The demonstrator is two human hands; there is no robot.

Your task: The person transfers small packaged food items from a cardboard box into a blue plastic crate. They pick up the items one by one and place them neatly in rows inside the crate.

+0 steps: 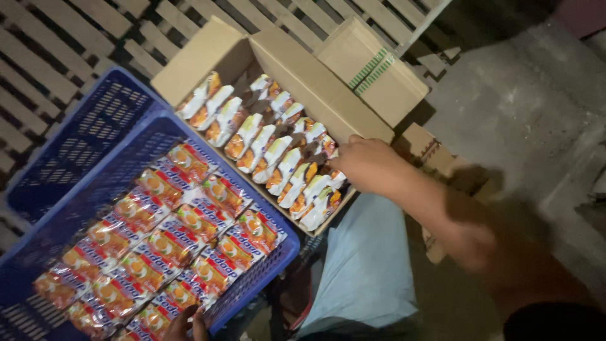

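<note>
The scene is dim. A slatted wooden pallet [57,38] fills the upper left, its boards running diagonally, and bare grey concrete floor [524,107] takes up the right side.

An open cardboard box [315,82] lies at the top centre, partly on the pallet, with its flaps spread outward; one flap on the far side carries a strip of green and white tape. Its long axis runs from upper left to lower right. Inside stand rows of snack packets [278,158], white and orange, set on edge and leaning, their flat faces turned toward the lower left, the rows following the box's long axis.

The right hand [369,165] reaches in from the lower right and rests at the near right corner of the box, knuckles up, fingers curled down among the last packets there; whether it has closed on one cannot be told. The forearm behind it is blurred.

Left of the box sits a blue plastic crate [82,139] with perforated walls. Flat packets [170,240] in orange, red and blue lie in it in overlapping rows, their long sides parallel to the crate's near right edge. At the crate's bottom edge the left hand [186,325] shows only as fingertips touching the lowest packets; its grip cannot be told.

A pale blue cloth [366,265] lies below the box.
</note>
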